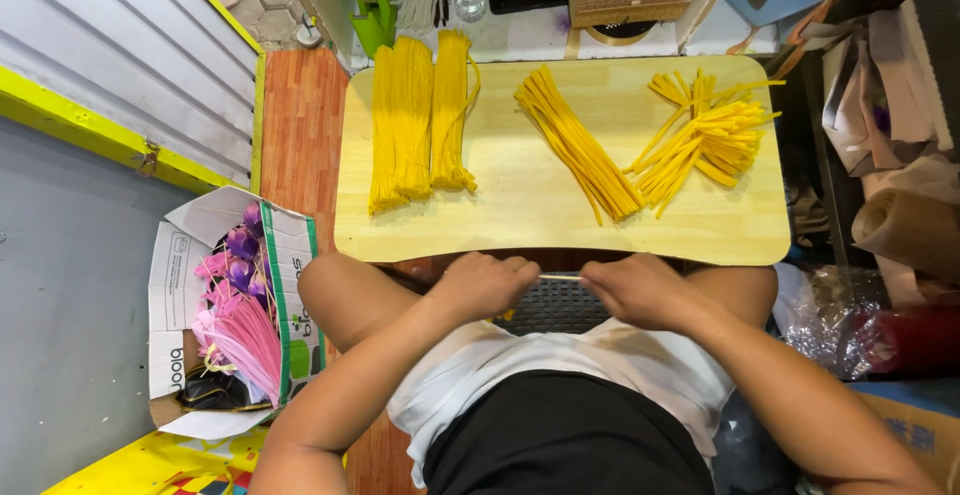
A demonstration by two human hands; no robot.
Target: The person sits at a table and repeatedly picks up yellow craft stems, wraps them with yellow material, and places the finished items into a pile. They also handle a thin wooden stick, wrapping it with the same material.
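A cardboard box (235, 305) of pink and purple pieces sits at the far left. The left hand (487, 283) and right hand (632, 287) meet just below the wooden table's (520, 220) near edge, each pinching one end of a thin yellow strip (560, 277). The strip lies level, its long axis running left to right between both sets of closed fingers, equally near each. Yellow bundles (420, 120) lie well apart above.

We see a thin pale yellow strip (560, 277) lying level just below the near edge of the worktop, its two ends hidden inside closed fists.
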